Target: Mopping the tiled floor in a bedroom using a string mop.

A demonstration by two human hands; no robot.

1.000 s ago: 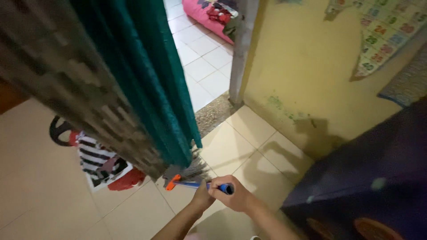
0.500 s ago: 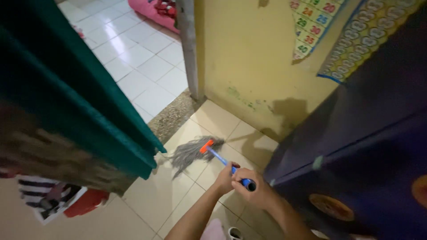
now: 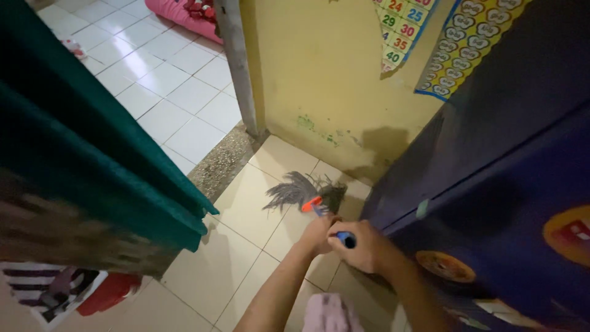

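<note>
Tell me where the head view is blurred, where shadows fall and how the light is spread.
In the head view, the green curtain at left is smeared with motion blur; the mop and both hands, left hand and right hand, stay fairly sharp. A soft shadow lies on the yellow wall low beside the dark cabinet. The far white tiles are brightest; the cabinet side is dim.

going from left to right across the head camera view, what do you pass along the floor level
Striped cloth with a red thing → green curtain → grey mop head → left hand → right hand on the blue mop handle → dark blue cabinet.
</note>
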